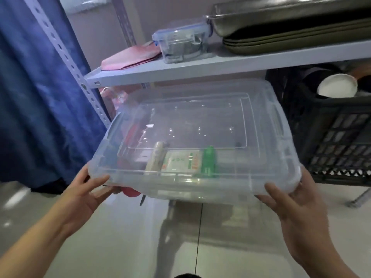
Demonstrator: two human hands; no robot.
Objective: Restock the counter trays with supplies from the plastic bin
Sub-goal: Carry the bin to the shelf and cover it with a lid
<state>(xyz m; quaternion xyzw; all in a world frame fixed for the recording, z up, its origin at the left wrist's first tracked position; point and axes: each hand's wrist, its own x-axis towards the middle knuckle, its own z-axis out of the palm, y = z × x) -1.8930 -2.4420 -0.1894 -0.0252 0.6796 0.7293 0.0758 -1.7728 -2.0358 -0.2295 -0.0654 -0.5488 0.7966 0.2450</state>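
From the head camera, the clear plastic bin [196, 137] is held out in front of the person, in the air above the tiled floor [120, 237], just below the near edge of a metal shelf [200, 67]; its lid is on. The left hand [84, 195] grips the near left corner, thumb on the lid rim and fingers curled beneath; the right hand [297, 207] grips the near right corner the same way. The bin's long axis runs left to right between the two grips, so both hands are equally near and share the load; its far edge points at the shelving. Through the lid show a green bottle [208, 161], a flat packet [180, 161] and a pale tube [155, 159], gathered at the near side. No counter trays are in view, so the coming move is judged to be a carry away from the shelf. A black crate [331, 137] stands far right; a small clip-lid box [180, 44] sits on the shelf.
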